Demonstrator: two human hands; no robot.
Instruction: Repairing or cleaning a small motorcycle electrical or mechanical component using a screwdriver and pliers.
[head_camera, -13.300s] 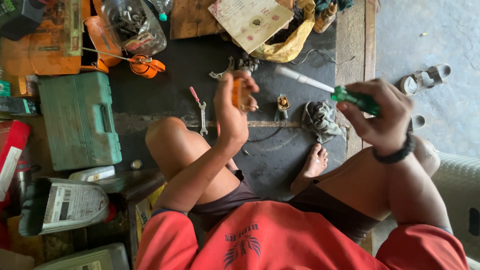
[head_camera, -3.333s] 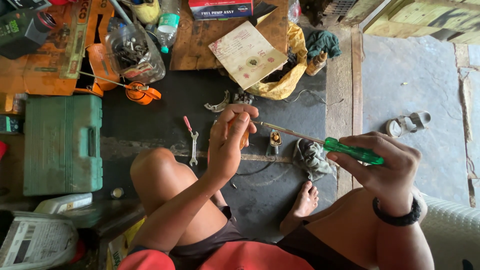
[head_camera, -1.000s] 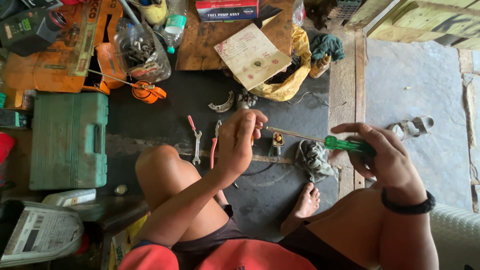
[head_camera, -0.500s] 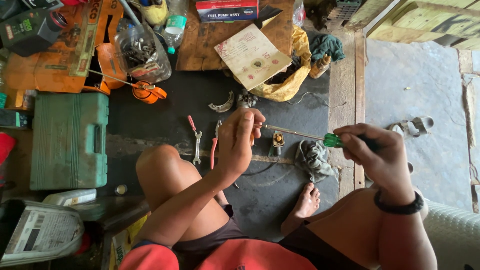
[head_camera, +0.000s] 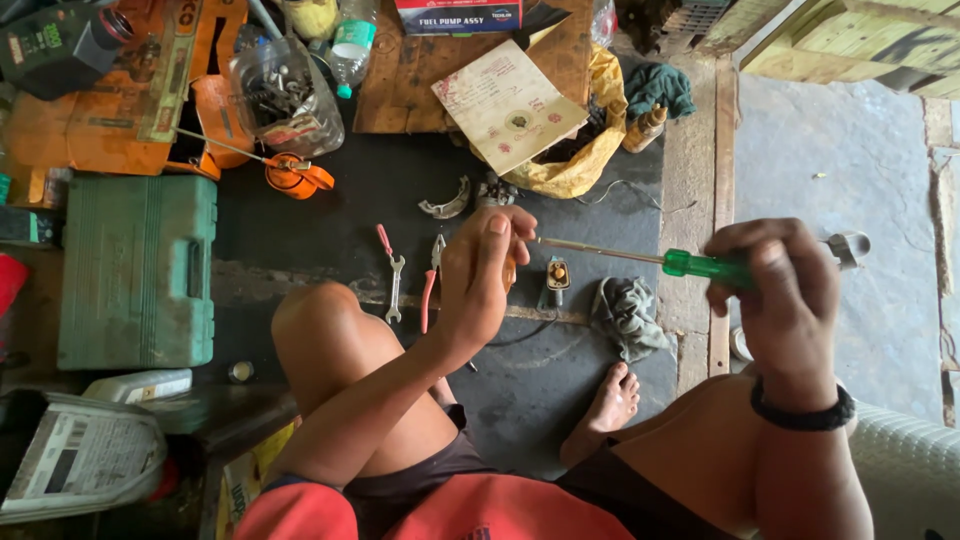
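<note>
**Screwdriver tip at a small part pinched in the left hand**

Presently the person sits on a dark floor mat (head_camera: 380, 200) with knees raised, both hands held above it. The left hand (head_camera: 480, 285) is curled shut, fingers pressed together round a small orange-tinted part (head_camera: 510, 272); only a sliver of that part shows at the fingertips, so its shape cannot be told. The right hand (head_camera: 780, 290) is closed round the translucent green handle of a long-shafted screwdriver (head_camera: 640, 257), thumb and fingers wrapped over the grip.

Governing relation: the screwdriver's long axis runs nearly level, from the right hand across toward the left, with a slight rise at the tip end. The tip sits at the left fingertips, touching or just short of the held part; contact itself is hidden by the fingers. The part thus lies directly off the tip, in line with the shaft, and the left hand is the nearer hand to it.

Surroundings on the mat: a small silver open-ended spanner (head_camera: 395, 290) and red-handled pliers (head_camera: 432, 285) lie just left of the left hand; a small dark component with an orange centre (head_camera: 556, 280) and a crumpled grey rag (head_camera: 625, 315) lie beneath the shaft. A green plastic tool case (head_camera: 135, 270) rests at the mat's left edge. A clear jar of metal fasteners (head_camera: 285, 100) stands near the far left corner, and a stained square card (head_camera: 508, 115) at the far edge.
</note>
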